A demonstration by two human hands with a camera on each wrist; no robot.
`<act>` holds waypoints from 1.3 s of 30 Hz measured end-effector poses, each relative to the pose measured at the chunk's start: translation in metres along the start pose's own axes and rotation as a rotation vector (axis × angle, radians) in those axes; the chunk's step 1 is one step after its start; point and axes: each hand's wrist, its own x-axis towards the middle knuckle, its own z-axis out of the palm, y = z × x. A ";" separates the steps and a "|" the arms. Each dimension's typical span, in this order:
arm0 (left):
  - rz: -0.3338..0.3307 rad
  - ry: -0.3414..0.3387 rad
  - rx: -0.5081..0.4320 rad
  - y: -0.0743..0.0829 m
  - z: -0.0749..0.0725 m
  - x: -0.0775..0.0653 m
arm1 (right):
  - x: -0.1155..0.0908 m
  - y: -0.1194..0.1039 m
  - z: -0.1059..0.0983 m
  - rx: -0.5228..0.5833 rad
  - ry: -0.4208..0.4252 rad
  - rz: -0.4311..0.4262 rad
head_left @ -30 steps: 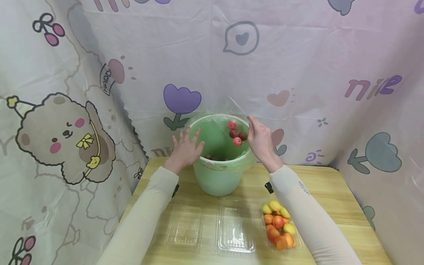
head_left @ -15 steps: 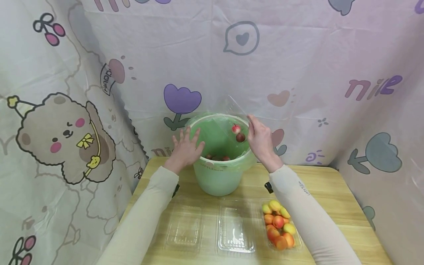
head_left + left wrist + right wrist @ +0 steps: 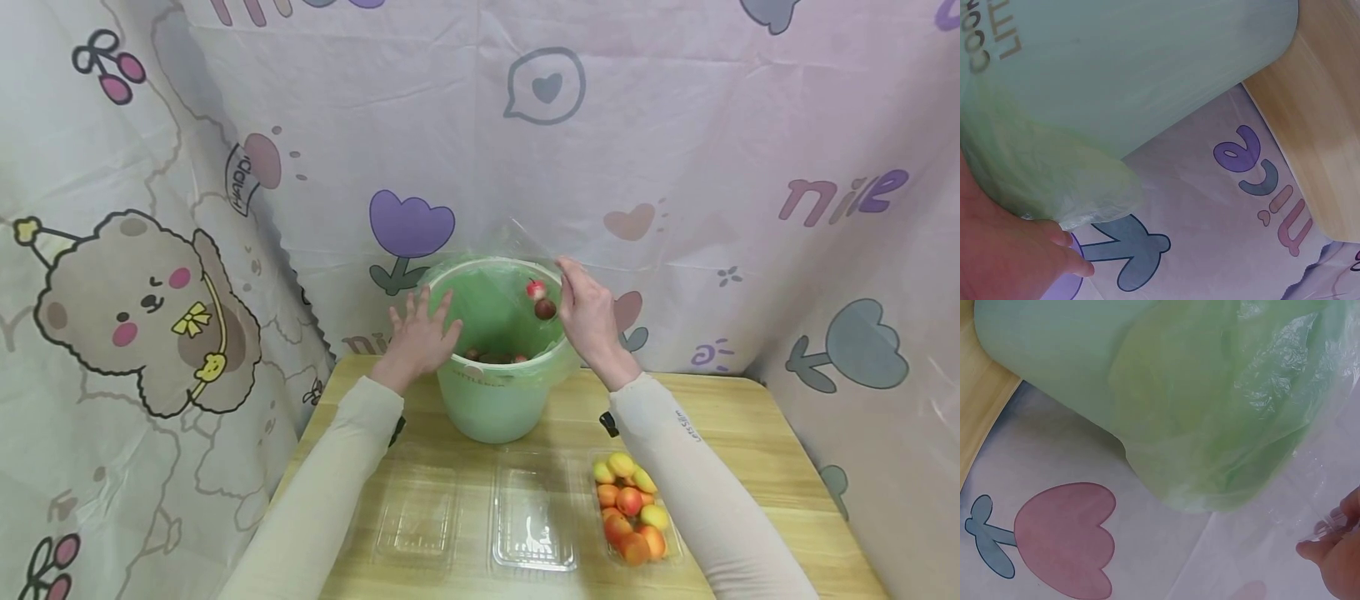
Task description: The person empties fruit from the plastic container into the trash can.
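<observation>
A pale green bucket [image 3: 491, 412] stands on the table, lined with a thin green bag [image 3: 1085, 181] folded over its rim. My right hand [image 3: 587, 317] grips the edge of a clear plastic box [image 3: 1329, 528], tilted over the bucket's mouth. Inside this box sit a red-and-white fruit [image 3: 536, 289] and a dark brown round one [image 3: 545, 309]. More small fruits [image 3: 495, 358] lie at the bottom of the bucket, partly hidden by the front rim. My left hand [image 3: 420, 337] rests on the rim's left side, fingers spread and straight.
Along the front of the wooden table [image 3: 712, 433] stand two clear boxes, the left one [image 3: 416, 517] and the middle one [image 3: 534, 517]. To their right, under my right forearm, a clear box holds yellow and orange fruits [image 3: 630, 502]. A printed cloth [image 3: 480, 150] hangs close behind the bucket.
Some of the red and brown fruits have dropped from the tilted box into the bucket, leaving two visible in it. Both hands have stayed almost in place.
</observation>
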 end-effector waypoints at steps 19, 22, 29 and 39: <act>-0.001 -0.002 -0.002 0.000 -0.001 0.000 | 0.002 -0.001 -0.002 0.009 -0.006 -0.017; -0.004 -0.003 -0.007 0.001 -0.001 0.000 | 0.001 -0.001 -0.002 0.009 -0.008 -0.014; -0.008 0.000 -0.006 0.002 -0.002 0.000 | -0.001 -0.001 -0.002 0.013 -0.003 0.001; -0.010 -0.005 -0.001 0.001 0.000 0.001 | -0.001 -0.001 -0.003 -0.029 0.044 0.130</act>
